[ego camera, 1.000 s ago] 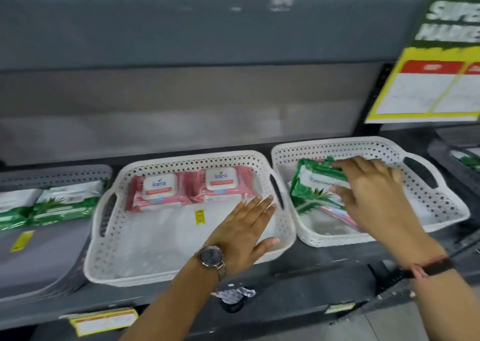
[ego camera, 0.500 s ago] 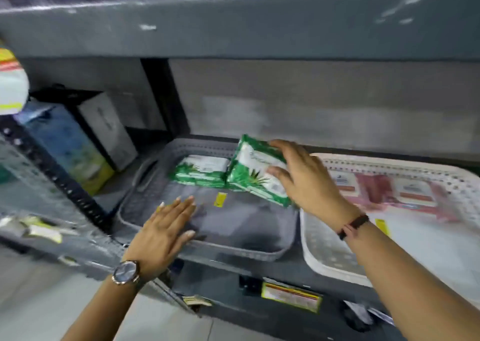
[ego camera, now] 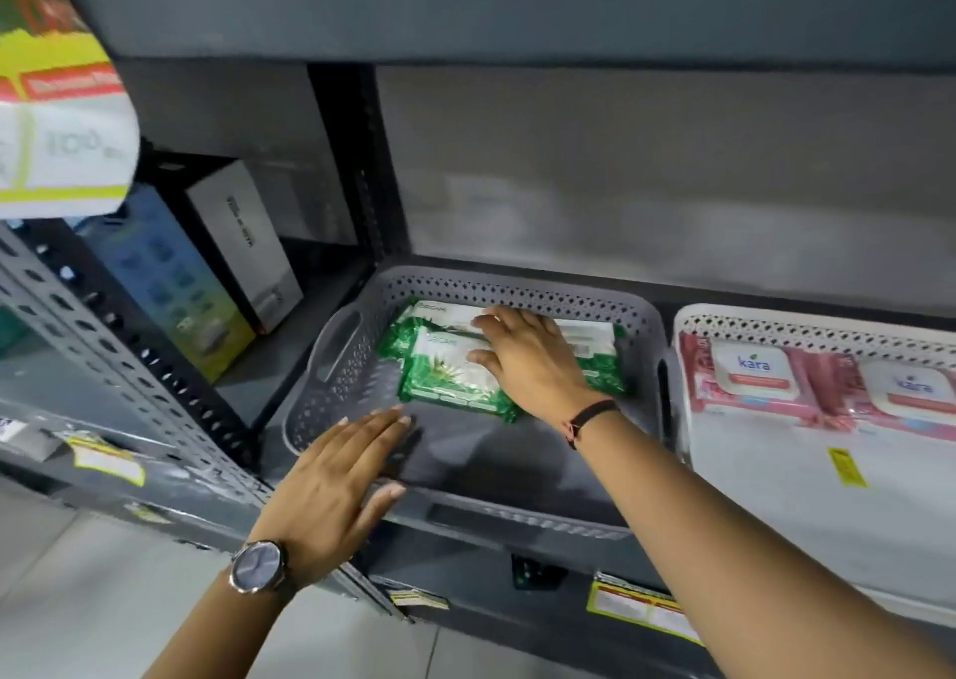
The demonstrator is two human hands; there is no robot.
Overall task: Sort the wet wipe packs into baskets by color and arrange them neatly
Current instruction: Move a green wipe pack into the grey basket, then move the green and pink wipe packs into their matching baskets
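Right hand (ego camera: 535,368) was laid palm-down, fingers spread, on the top green wipe pack (ego camera: 450,376) at the back of the grey basket (ego camera: 336,368); nothing pinched. Left hand (ego camera: 336,482) was rested flat and open on the basket's front-left rim. Pink packs (ego camera: 750,383) were seen in the white basket (ego camera: 807,324) right of the grey one.

One head-worn camera looks forward and down, close over the grey basket (ego camera: 641,316) on its shelf.
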